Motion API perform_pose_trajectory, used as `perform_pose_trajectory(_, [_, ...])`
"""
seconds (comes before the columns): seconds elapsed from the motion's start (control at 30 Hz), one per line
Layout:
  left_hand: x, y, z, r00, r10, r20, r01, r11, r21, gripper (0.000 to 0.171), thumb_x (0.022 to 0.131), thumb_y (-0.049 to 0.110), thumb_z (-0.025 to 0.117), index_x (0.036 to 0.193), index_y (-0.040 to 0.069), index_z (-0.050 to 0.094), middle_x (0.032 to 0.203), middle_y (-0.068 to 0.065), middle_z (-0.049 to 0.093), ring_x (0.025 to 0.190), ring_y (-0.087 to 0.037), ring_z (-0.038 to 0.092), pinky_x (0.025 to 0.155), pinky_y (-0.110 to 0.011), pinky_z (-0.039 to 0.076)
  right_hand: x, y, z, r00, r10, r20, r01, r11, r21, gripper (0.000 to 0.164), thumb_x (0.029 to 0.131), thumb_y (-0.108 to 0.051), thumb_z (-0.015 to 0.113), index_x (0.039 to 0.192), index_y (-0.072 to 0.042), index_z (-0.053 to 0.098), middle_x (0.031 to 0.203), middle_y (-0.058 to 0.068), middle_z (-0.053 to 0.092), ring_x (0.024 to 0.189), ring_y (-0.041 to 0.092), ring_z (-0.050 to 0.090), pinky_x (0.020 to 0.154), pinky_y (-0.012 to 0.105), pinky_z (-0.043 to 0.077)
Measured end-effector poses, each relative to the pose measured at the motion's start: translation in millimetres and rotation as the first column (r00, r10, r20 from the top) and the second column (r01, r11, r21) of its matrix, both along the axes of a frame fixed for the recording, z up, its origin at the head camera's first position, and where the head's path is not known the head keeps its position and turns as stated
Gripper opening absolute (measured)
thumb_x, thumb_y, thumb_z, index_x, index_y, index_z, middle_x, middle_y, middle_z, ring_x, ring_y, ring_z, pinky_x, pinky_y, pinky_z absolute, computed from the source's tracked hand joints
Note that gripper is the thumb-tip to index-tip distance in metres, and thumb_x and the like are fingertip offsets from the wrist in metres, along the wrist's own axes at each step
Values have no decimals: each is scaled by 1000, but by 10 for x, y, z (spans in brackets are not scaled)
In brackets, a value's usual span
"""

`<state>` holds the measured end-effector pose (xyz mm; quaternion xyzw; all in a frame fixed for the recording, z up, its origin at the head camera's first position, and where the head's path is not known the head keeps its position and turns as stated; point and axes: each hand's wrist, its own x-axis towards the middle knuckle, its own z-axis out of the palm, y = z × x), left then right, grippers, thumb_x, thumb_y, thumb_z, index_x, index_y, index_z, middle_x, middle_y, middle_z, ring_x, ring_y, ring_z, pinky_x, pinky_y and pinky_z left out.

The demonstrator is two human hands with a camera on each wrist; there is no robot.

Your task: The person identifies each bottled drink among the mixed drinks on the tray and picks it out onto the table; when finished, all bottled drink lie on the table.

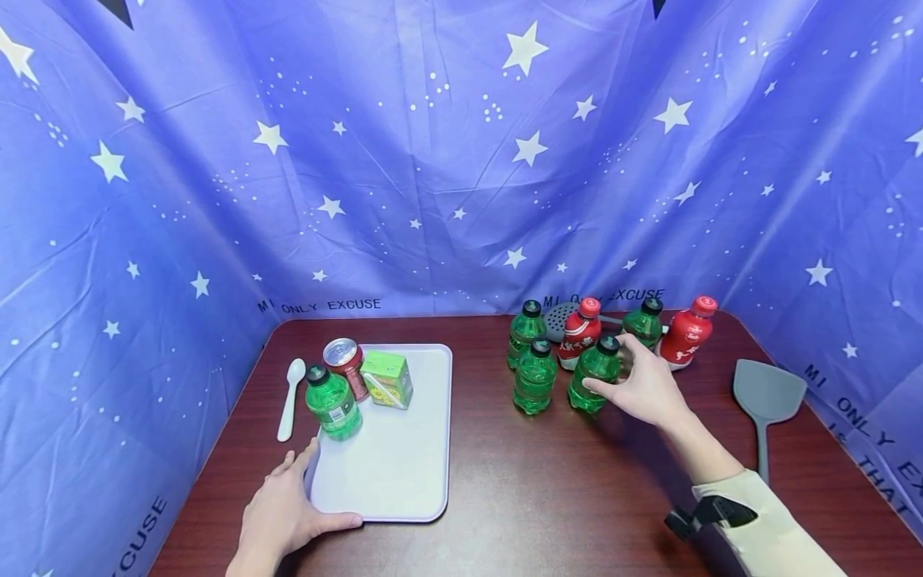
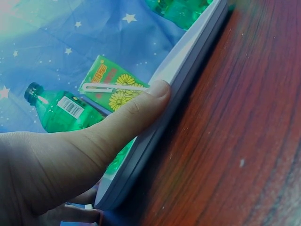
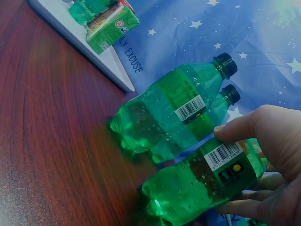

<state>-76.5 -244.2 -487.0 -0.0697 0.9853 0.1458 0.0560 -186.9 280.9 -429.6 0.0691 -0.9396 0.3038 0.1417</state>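
Observation:
My right hand (image 1: pixel 649 387) holds a green plastic soda bottle (image 1: pixel 594 373) with a black cap, thumb on the near side and fingers behind. In the right wrist view this bottle (image 3: pixel 193 188) shows its barcode label. Two more green bottles, one in front (image 1: pixel 535 381) and one behind (image 1: pixel 525 332), stand to its left. At the near left corner of a white tray (image 1: pixel 389 473), my left hand (image 1: pixel 277 506) rests with its thumb straight along the near rim and fingers by the left side. A green bottle (image 1: pixel 334 405), a red can (image 1: pixel 344 361) and a green drink carton (image 1: pixel 387 379) stand on the tray.
Behind the held bottle are a red bottle (image 1: pixel 579 332), another green bottle (image 1: pixel 643 320), a second red bottle (image 1: pixel 688 332) and a grey slotted utensil (image 1: pixel 558 320). A grey spatula (image 1: pixel 768 393) lies far right, a white spoon (image 1: pixel 291 401) left of the tray. Starry blue curtains (image 1: pixel 461 160) surround the table.

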Motion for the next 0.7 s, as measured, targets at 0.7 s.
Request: perform_pose_trajectory(0.7, [-2, 5, -2, 1000, -6, -7, 5, 1000, -5, 156, 41, 93, 84, 161, 2, 42, 152, -45, 46, 138, -63, 51, 86, -75, 55, -3, 14, -42, 999, 26, -21, -26, 1000, 9, 67, 77, -33, 96, 121, -2, 56, 95, 20, 78, 82, 29, 76, 69, 40, 56])
